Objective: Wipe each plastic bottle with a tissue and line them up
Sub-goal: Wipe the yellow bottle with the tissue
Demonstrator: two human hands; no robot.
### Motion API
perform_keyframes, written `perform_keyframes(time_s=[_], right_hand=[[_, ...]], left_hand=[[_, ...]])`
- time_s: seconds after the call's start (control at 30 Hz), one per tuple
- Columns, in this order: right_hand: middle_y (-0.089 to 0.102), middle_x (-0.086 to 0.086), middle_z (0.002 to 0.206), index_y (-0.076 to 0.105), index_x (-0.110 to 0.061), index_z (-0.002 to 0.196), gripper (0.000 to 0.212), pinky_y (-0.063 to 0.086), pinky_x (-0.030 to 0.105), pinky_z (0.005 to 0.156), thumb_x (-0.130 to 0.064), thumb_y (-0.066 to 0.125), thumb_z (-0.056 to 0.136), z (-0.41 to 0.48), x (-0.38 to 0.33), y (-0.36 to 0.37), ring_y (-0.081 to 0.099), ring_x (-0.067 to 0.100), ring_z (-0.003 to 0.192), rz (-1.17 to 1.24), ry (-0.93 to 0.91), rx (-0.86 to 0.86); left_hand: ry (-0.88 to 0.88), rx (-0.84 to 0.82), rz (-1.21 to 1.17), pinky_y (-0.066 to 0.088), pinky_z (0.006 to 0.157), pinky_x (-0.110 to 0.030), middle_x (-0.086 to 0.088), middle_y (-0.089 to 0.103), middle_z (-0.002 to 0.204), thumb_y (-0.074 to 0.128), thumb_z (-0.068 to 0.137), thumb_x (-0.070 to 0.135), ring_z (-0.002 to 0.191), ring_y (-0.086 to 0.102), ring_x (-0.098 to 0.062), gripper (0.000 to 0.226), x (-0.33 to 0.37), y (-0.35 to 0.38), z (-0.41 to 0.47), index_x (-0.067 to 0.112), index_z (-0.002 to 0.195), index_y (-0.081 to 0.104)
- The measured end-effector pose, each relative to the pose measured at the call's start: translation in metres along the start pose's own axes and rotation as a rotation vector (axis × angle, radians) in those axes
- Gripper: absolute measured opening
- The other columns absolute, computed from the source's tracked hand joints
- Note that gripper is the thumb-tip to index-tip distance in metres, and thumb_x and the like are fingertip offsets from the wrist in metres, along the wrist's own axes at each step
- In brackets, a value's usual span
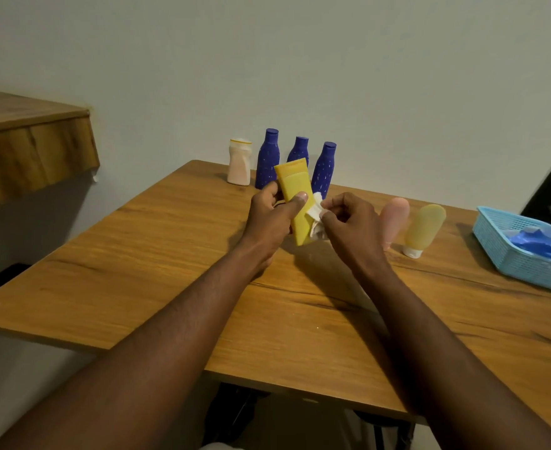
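Where wooden table [137,254] meets pale wall [365,76], 4 bottles [267,160] stand; basket [495,241] right.

A yellow tube [295,196] of smooth, matt plastic is gripped by the left hand [267,222]. A tissue [315,219] of soft, crumpled white paper is pinched against it by the right hand [353,225]. Beyond the grip, smooth plastic with a dull sheen is seen on the blue bottles [267,160], and matt plastic on the off-white bottle [240,164]. Right of the grip, frosted matt plastic is shown by the pink tube [395,219] and the pale yellow tube [425,225], and latticed plastic by the basket [495,241]. Under the grip, smooth wood grain is shown by the table [170,254].
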State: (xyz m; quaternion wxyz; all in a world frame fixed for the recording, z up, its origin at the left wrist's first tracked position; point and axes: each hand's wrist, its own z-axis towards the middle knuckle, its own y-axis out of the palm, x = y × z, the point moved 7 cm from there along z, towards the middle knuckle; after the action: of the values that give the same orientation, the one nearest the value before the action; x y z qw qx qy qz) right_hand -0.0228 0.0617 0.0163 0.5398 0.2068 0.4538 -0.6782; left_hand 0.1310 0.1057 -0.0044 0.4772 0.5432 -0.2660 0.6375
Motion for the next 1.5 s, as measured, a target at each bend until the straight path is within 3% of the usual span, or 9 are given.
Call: perform_keyframes(time_s=[0.17,0.33,0.53,0.7,0.83,1.13,1.3,1.37,1.5], right_hand=[[0.069,-0.003,0.105,0.068,-0.013,0.110,0.015,0.056,0.022,0.080,-0.012,0.061,0.097,0.000,-0.012,-0.009,0.064,0.008,0.098,0.049,-0.118,0.097],[0.068,-0.006,0.107,0.065,-0.013,0.115,0.018,0.053,0.013,0.079,-0.012,0.061,0.097,-0.002,-0.022,-0.021,0.063,0.003,0.100,0.112,-0.202,0.210],[0.064,0.005,0.121,0.064,-0.010,0.122,0.032,0.056,0.025,0.090,0.000,0.061,0.091,-0.007,-0.042,-0.022,0.060,0.015,0.112,-0.006,-0.327,0.256],[0.066,0.011,0.120,0.060,-0.009,0.127,0.050,0.055,0.027,0.091,0.008,0.070,0.081,-0.016,-0.063,-0.011,0.062,0.021,0.112,-0.147,-0.419,0.134],[0.068,0.014,0.119,0.056,-0.007,0.130,0.052,0.058,0.032,0.087,0.006,0.073,0.083,-0.017,-0.068,-0.009,0.066,0.024,0.109,-0.202,-0.480,0.117],[0.069,0.004,0.111,0.059,-0.009,0.127,0.042,0.057,0.021,0.087,0.006,0.063,0.088,-0.006,-0.052,-0.035,0.066,0.011,0.106,-0.027,-0.389,0.237],[0.068,0.011,0.110,0.060,-0.005,0.123,0.041,0.049,0.009,0.083,0.008,0.068,0.085,-0.014,-0.068,-0.029,0.065,0.014,0.101,-0.148,-0.528,0.227],[0.066,0.017,0.113,0.061,-0.001,0.120,0.042,0.052,0.016,0.082,0.010,0.072,0.081,-0.020,-0.079,-0.016,0.066,0.022,0.102,-0.196,-0.621,0.173],[0.055,0.021,0.131,0.060,-0.001,0.124,0.051,0.059,0.027,0.087,0.012,0.074,0.077,-0.020,-0.087,-0.005,0.063,0.027,0.114,-0.183,-0.659,0.082]], left_hand=[[-0.023,-0.138,0.085,0.057,0.097,-0.051,0.003,0.066,0.129,0.069,0.097,0.030,0.120,0.064,-0.018,0.049,-0.004,0.013,-0.006,0.024,0.143,0.053],[-0.018,-0.215,0.125,0.056,0.099,-0.053,0.002,0.066,0.131,0.070,0.096,0.029,0.124,0.062,-0.020,0.045,-0.005,0.020,-0.010,0.022,0.139,0.058],[0.031,-0.257,0.194,0.055,0.102,-0.051,0.002,0.066,0.129,0.063,0.100,0.021,0.123,0.061,-0.016,0.039,-0.002,0.026,-0.013,0.020,0.139,0.058],[0.099,-0.241,0.262,0.055,0.102,-0.048,0.005,0.067,0.127,0.061,0.100,0.011,0.123,0.060,-0.013,0.035,-0.001,0.027,-0.014,0.025,0.133,0.062],[0.088,-0.224,0.253,0.051,0.107,-0.048,0.005,0.066,0.129,0.058,0.100,0.006,0.126,0.057,-0.013,0.036,0.000,0.025,-0.014,0.027,0.129,0.062],[0.102,-0.245,0.286,0.051,0.105,-0.052,0.007,0.062,0.134,0.067,0.098,0.032,0.126,0.056,-0.014,0.044,0.001,0.028,-0.016,0.026,0.141,0.056],[0.108,-0.254,0.296,0.051,0.105,-0.046,0.009,0.064,0.129,0.065,0.099,0.022,0.123,0.057,-0.009,0.036,0.002,0.029,-0.016,0.027,0.134,0.060],[0.112,-0.268,0.312,0.051,0.104,-0.039,0.012,0.064,0.125,0.061,0.101,0.015,0.122,0.056,-0.006,0.032,0.002,0.029,-0.017,0.030,0.129,0.060],[0.131,-0.268,0.342,0.051,0.105,-0.041,0.006,0.064,0.131,0.060,0.101,0.014,0.126,0.056,-0.009,0.032,0.003,0.026,-0.017,0.025,0.131,0.061]])
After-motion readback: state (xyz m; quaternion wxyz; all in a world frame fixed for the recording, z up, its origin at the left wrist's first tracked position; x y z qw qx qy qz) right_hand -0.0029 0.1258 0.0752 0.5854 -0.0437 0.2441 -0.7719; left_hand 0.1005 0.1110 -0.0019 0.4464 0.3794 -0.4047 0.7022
